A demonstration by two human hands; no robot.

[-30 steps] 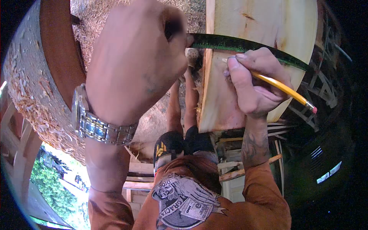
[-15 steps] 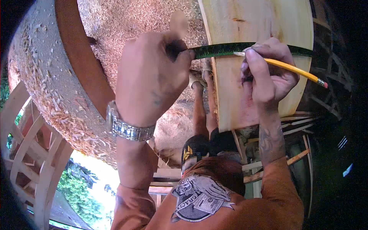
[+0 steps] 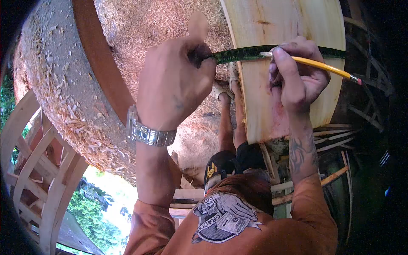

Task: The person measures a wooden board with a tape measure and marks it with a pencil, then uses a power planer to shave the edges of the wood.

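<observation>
Left hand (image 3: 176, 85) clenched, pinching the end of a dark green flexible measuring strip (image 3: 250, 53) just off the 9 o'clock edge of the pale curved wooden plank (image 3: 293, 23). The strip runs across the plank. Right hand (image 3: 297, 80) grasps a yellow wooden pencil (image 3: 325, 67), tip on the strip, eraser toward 3 o'clock.

Strip looks thin, light and bendy, and likely slides on smooth wood; pin it at the ends. Pencil is light and stiff with a brittle tip; grip near the tip. Plank looks stiff and heavy.

Plank edges are close at 9 and 3 o'clock, with open wood toward 12. Shavings-covered floor (image 3: 63, 93) at 9 o'clock.
</observation>
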